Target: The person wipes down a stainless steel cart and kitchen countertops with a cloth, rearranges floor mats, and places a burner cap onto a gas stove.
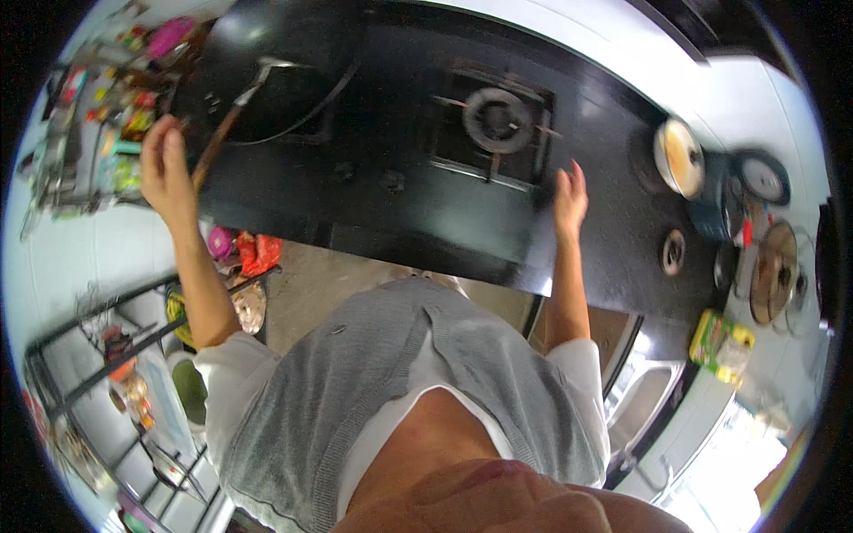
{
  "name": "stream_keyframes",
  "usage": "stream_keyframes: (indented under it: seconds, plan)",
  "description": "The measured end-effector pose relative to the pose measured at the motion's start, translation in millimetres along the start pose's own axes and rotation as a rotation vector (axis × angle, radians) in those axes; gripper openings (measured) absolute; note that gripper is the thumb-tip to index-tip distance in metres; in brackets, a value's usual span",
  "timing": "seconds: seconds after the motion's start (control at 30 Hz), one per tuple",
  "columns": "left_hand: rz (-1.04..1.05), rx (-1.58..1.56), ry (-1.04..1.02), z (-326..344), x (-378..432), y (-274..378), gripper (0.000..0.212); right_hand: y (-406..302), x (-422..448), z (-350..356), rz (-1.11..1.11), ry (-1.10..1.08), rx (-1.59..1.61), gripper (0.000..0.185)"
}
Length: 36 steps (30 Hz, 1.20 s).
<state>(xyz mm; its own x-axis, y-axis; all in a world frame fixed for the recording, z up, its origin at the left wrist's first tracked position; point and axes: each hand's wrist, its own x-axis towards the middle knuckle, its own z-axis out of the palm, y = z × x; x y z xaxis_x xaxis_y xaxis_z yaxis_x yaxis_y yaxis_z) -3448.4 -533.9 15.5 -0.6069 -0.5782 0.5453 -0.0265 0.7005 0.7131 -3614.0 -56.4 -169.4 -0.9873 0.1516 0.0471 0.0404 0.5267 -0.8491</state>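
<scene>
Both of my hands are raised over the front of a black countertop [413, 213], well apart and holding nothing. My left hand [168, 166] is at the counter's left end, its fingers a little curled, beside a wok's wooden handle [216, 143]. The dark wok [293, 100] rests over the left part of the gas hob; its burner is hidden. My right hand [571, 200] is near the lower right corner of the bare right burner [498, 120], fingers pointing away from me. Two hob knobs [392, 180] lie between the burners. The picture is slightly blurred.
Seasoning packets and bottles crowd a rack [126, 146] at left. Below it stands a black metal shelf [100, 373] with bowls and bags. At right are a white enamel basin [678, 158], a blue pot [713, 200], a glass lid [773, 273], a green-yellow package [720, 346] and a sink [643, 406].
</scene>
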Motion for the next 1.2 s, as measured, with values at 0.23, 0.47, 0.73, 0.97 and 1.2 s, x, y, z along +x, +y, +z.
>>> stream_keyframes:
  seconds: [0.23, 0.47, 0.73, 0.97, 1.2]
  plan:
    - [-0.03, 0.958, -0.715, -102.6, 63.7, -203.7, 0.089, -8.4, -49.9, -9.8, 0.124, -0.103, 0.212, 0.032]
    - [-0.133, 0.941, -0.655, -58.6, 101.4, -179.2, 0.071, -26.3, -75.7, 2.8, 0.12, -0.206, 0.164, 0.03]
    - [-0.571, 0.481, -1.142, -47.0, 105.4, -187.4, 0.027, -23.0, -101.5, 5.1, 0.181, -0.151, 0.178, 0.027]
    - [-0.659, 0.054, -0.958, -62.1, 0.3, -111.4, 0.017, -6.4, -123.8, 7.6, 0.273, -0.124, 0.177, 0.025]
    - [-0.645, -0.002, -0.936, -63.0, -33.1, -56.3, 0.015, -3.4, -118.9, -3.9, 0.246, -0.096, 0.193, 0.023]
